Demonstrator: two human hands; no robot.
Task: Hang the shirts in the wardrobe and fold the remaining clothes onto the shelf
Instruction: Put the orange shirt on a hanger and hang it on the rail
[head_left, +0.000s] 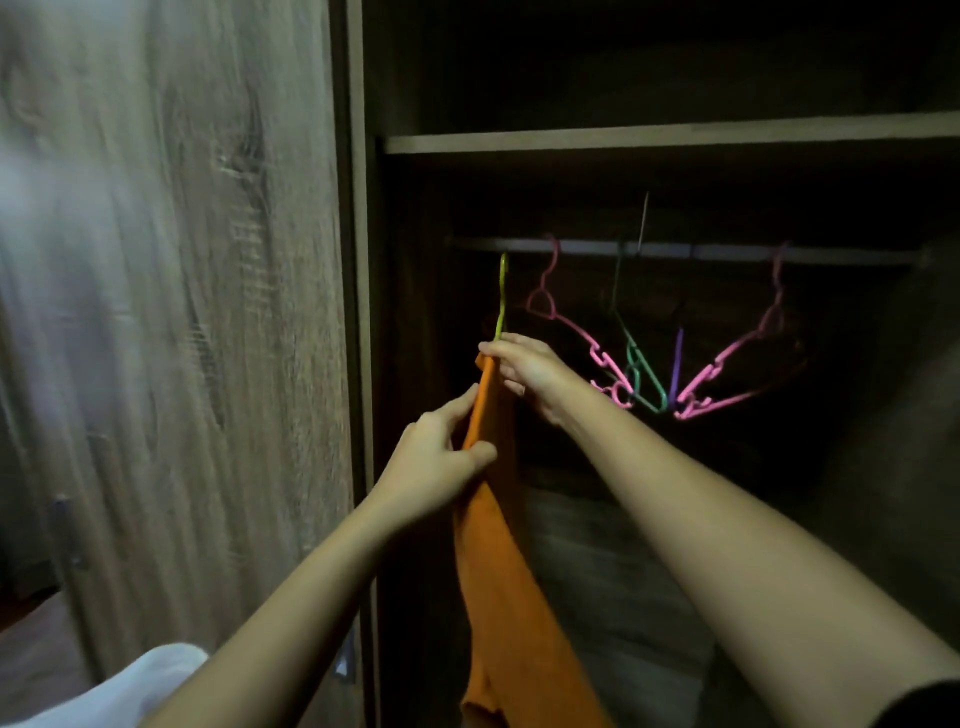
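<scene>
An orange shirt (498, 561) hangs down inside the dark wardrobe from a yellow hanger (502, 296), whose hook reaches up to the left end of the rail (675, 251). My right hand (524, 366) grips the top of the shirt at the hanger's neck. Lower down, my left hand (441, 467) pinches the shirt's edge between thumb and fingers. The hanger's arms are hidden under the cloth.
Two pink hangers (582, 338), a green one (641, 371) and a purple one (677, 364) hang empty further right on the rail. A wooden shelf (649, 139) runs above. The wardrobe door (182, 312) stands at the left. White cloth (130, 691) shows at the bottom left.
</scene>
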